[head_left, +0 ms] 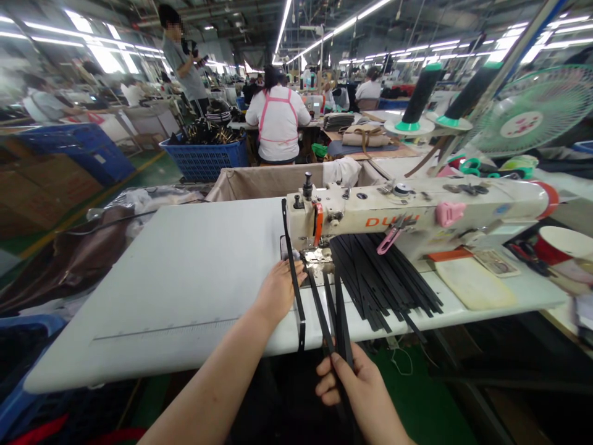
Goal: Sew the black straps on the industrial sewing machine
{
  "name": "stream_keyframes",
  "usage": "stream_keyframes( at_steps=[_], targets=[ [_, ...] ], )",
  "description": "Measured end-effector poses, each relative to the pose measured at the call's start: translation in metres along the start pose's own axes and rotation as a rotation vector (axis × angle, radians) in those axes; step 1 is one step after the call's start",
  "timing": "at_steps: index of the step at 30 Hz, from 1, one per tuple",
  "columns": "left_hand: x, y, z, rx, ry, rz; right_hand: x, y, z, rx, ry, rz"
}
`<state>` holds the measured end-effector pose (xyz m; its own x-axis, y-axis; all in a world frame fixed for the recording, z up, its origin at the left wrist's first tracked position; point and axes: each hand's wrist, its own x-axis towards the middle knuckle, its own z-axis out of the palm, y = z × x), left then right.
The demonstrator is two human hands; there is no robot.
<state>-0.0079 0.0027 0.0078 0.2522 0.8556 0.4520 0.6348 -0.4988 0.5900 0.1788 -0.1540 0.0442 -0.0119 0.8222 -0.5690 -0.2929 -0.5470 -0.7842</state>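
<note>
My left hand (277, 290) lies low on the white sewing table beside the metal needle plate (319, 259), its fingers stretched towards the presser foot. A narrow black strip (296, 296) with small light marks near its end runs across those fingers and over the table's front edge. Closer to me, my right hand (356, 386) is closed around several black straps (341, 327). Their far ends reach up to the needle plate of the sewing machine (417, 213). A fanned pile of similar black straps (375, 278) rests under the machine arm.
Pink clips (450, 214) and a cream pad (472, 281) are at the machine's right. Black thread cones (420, 96) and a green fan (532, 117) stand behind. A fabric-lined bin (264, 182) borders the table's back. Beyond it sits a person in a pink-strapped apron (278, 120).
</note>
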Motion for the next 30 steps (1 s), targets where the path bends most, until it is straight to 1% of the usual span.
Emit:
stream_keyframes(
  at_steps=[7, 12, 19, 21, 23, 25, 27, 29, 30],
  targets=[
    [0.002, 0.004, -0.004, 0.016, -0.002, 0.071, -0.001, -0.001, 0.003, -0.035, 0.012, -0.009],
    [0.005, 0.009, -0.009, 0.074, -0.021, 0.097, -0.002, 0.000, 0.002, -0.025, 0.004, -0.008],
    [0.003, 0.012, -0.008, 0.134, -0.084, 0.022, 0.001, 0.002, 0.001, -0.038, 0.005, -0.015],
    [0.002, 0.014, -0.010, 0.116, -0.063, 0.016, 0.002, 0.003, 0.001, -0.034, 0.006, -0.029],
    [0.002, 0.019, -0.015, 0.084, -0.016, 0.029, 0.003, 0.004, 0.001, -0.029, 0.016, -0.052],
    [0.000, 0.026, -0.022, 0.062, 0.036, 0.069, 0.004, 0.005, 0.002, -0.025, 0.028, -0.075],
    [-0.002, 0.032, -0.028, 0.067, 0.076, 0.137, 0.005, 0.005, 0.004, -0.025, 0.030, -0.092],
    [-0.004, 0.035, -0.029, 0.088, 0.095, 0.186, 0.006, 0.005, 0.006, -0.033, 0.022, -0.101],
    [-0.004, 0.033, -0.026, 0.096, 0.095, 0.181, 0.006, 0.004, 0.007, -0.039, 0.016, -0.104]
  ],
)
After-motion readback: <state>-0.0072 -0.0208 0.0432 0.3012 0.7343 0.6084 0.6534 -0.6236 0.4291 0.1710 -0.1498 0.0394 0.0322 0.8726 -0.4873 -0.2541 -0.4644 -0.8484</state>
